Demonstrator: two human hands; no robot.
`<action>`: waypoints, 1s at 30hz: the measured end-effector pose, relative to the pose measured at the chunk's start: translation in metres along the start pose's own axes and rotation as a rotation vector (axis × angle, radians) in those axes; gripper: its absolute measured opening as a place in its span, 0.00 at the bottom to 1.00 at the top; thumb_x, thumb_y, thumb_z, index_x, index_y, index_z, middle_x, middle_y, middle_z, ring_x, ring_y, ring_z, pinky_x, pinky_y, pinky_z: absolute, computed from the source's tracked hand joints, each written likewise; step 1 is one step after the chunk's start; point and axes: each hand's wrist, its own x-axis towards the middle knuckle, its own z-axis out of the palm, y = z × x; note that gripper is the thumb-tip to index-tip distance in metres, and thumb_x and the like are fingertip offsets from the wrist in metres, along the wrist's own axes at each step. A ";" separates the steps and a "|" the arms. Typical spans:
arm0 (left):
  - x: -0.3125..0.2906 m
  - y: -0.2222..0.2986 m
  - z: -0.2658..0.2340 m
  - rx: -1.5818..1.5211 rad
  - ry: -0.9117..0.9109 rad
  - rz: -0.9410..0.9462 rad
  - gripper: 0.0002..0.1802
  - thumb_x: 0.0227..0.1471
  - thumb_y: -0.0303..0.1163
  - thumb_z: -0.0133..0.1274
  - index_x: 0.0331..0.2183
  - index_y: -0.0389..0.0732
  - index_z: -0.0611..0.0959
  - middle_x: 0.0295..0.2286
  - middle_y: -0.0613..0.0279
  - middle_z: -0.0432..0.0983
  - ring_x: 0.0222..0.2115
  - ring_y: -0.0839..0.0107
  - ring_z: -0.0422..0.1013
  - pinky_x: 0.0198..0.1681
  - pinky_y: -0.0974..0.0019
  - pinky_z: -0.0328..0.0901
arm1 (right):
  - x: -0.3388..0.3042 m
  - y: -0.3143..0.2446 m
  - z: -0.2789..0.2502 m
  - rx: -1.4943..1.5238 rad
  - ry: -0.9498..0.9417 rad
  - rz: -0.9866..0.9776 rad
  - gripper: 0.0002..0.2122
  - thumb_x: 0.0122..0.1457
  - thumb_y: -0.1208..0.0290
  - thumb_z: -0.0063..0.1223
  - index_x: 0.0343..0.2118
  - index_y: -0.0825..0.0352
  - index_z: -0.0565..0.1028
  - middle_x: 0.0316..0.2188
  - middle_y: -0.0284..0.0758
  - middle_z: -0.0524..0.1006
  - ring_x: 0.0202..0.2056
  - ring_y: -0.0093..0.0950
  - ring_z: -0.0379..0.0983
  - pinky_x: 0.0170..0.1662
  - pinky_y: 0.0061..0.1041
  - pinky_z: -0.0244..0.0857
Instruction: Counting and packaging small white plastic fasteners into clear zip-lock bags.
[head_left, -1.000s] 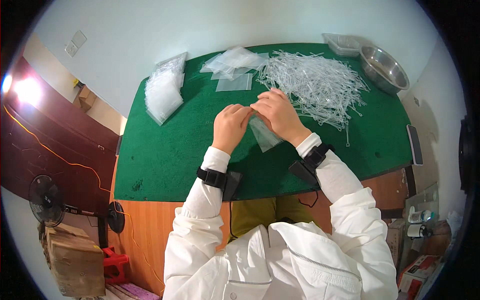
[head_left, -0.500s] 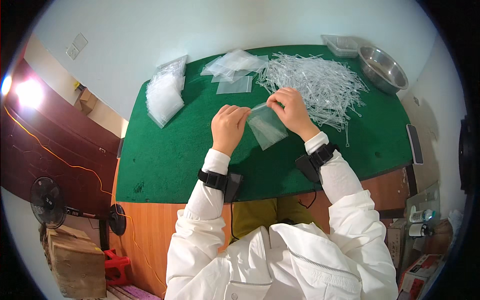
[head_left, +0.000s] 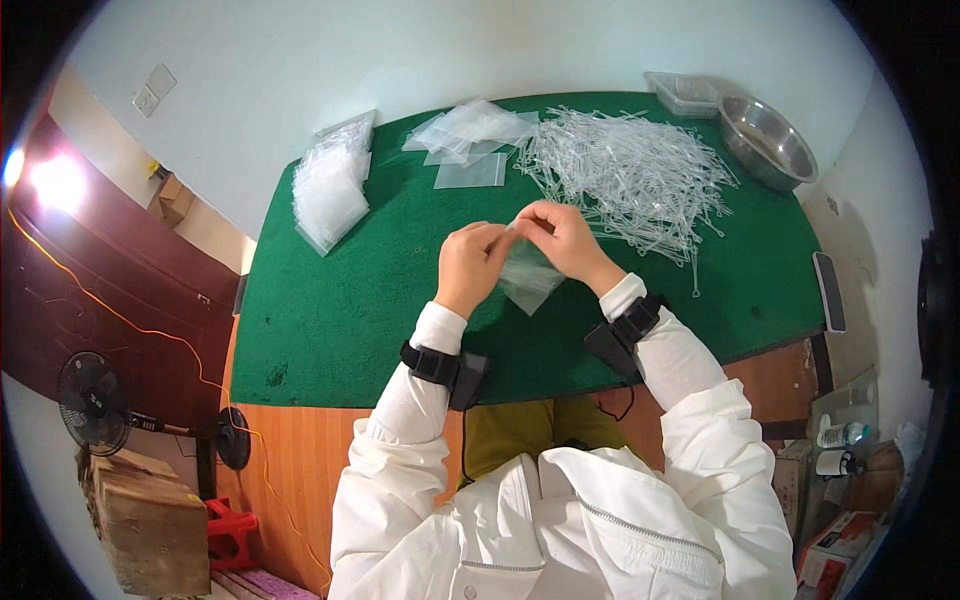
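A small clear zip bag (head_left: pixel 530 279) hangs between my hands over the green table, its top edge pinched at both sides. What lies inside looks like thin clear strips, though blur hides the detail. My left hand (head_left: pixel 470 264) is closed on the bag's left upper edge. My right hand (head_left: pixel 566 243) grips the same edge from the right, its fingertips nearly meeting the left ones. Beyond my right hand spreads a big pile of thin clear plastic loops (head_left: pixel 630 175). Loose flat zip bags (head_left: pixel 470 171) lie at the back middle.
A stack of filled clear bags (head_left: pixel 332 190) lies at the left of the green table (head_left: pixel 330 330). At the back right stand a steel bowl (head_left: pixel 767 140) and a clear plastic tray (head_left: pixel 685 92). A phone-like slab (head_left: pixel 828 291) rests at the right edge.
My hands have come together along the bag's top edge. The right hand moved left and a little nearer to me, and the bag now hangs slightly lower.
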 end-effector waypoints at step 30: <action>-0.003 -0.013 0.008 -0.402 0.381 -0.344 0.13 0.54 0.35 0.47 0.24 0.37 0.76 0.13 0.71 0.65 0.11 0.84 0.59 0.13 0.78 0.53 | -0.004 0.016 0.003 0.337 0.217 0.164 0.14 0.58 0.61 0.46 0.24 0.68 0.70 0.11 0.26 0.64 0.12 0.16 0.61 0.16 0.18 0.57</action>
